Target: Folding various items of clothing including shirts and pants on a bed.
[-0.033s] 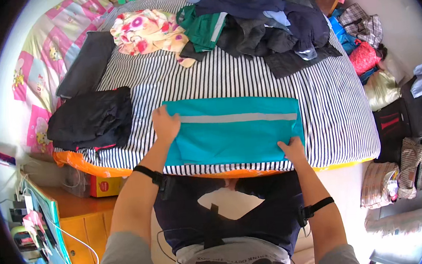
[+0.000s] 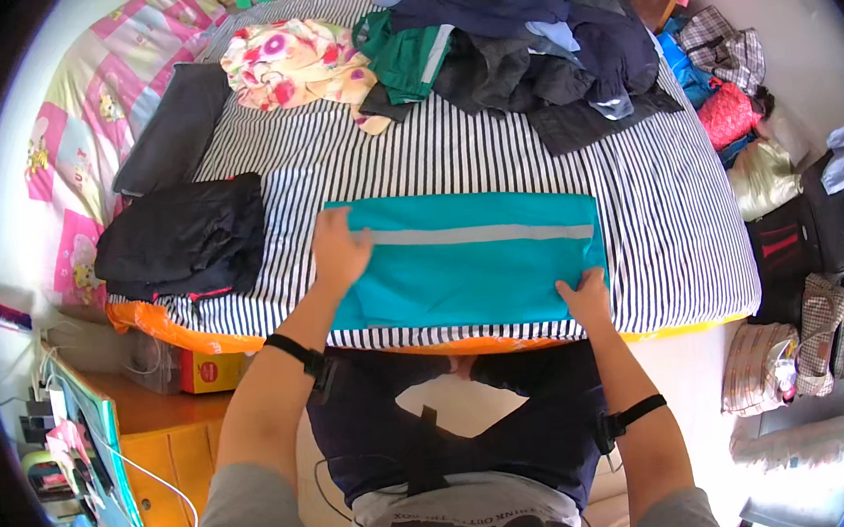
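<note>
In the head view, the left hand rests on the left edge of one folded teal garment, thumb apart from the bent fingers. The right hand touches its lower right corner, thumb stretched out; I cannot tell whether either pinches the fabric. The garment lies at the near edge of one striped bed, right of one black folded bundle.
</note>
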A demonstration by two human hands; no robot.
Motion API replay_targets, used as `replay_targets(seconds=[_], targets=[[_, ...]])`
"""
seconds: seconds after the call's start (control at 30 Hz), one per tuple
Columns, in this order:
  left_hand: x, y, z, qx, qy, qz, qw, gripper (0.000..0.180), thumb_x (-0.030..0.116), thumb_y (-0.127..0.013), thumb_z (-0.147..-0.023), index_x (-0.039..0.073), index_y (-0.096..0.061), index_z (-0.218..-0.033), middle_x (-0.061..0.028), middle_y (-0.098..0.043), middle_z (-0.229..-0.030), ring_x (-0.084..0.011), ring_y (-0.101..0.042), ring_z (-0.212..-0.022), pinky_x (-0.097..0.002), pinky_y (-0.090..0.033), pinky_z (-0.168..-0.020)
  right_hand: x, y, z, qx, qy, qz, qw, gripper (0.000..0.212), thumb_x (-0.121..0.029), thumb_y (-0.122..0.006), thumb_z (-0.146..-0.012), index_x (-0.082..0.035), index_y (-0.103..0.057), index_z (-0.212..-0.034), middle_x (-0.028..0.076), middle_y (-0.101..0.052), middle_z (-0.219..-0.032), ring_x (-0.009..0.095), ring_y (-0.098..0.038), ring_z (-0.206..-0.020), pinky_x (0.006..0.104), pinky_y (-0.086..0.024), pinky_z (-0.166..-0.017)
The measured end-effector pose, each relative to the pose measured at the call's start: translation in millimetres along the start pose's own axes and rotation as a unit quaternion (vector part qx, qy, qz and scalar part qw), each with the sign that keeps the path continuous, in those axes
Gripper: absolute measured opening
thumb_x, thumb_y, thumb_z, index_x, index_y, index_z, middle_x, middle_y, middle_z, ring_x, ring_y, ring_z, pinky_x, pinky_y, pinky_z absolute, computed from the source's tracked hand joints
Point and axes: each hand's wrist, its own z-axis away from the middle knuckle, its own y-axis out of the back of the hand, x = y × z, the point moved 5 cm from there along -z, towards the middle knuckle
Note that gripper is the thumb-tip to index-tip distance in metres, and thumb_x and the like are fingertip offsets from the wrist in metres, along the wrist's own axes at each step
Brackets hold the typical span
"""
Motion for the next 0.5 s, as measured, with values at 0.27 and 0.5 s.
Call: replay_targets(seconds=[0.27, 0.5], targets=[[103, 2, 88, -0.282, -0.379, -0.098, 0.876, 0.065, 0.022, -0.066, -0.079, 0.000, -0.045, -0.136, -0.0265, -0.038, -0.143, -0.0394, -0.040, -0.133, -0.0497, -0.034, -0.108, -120, -8, 80, -0.063, 0.437, 0.212, 0.872, 0.067, -0.023, -0.077, -0.068, -0.010, -0.052, -0.129, 0.021, -0.041, -0.141, 0.037, -0.037, -0.134, 0.0544, -0.029, -0.108], [75, -22, 97, -0.213, -0.348, -0.226, 0.884, 0.052, 0.012, -0.052, -0.086, -0.005, -0.045, -0.134, -0.0276, -0.040, -0.142, -0.0377, -0.040, -0.133, -0.0464, -0.034, -0.109, -95, -39, 62, -0.038, 0.448, 0.288, 0.846, 0.052, -0.007, -0.054, -0.083, -0.012, -0.050, -0.135, 0.017, -0.047, -0.140, 0.032, -0.041, -0.134, 0.0519, -0.028, -0.111]])
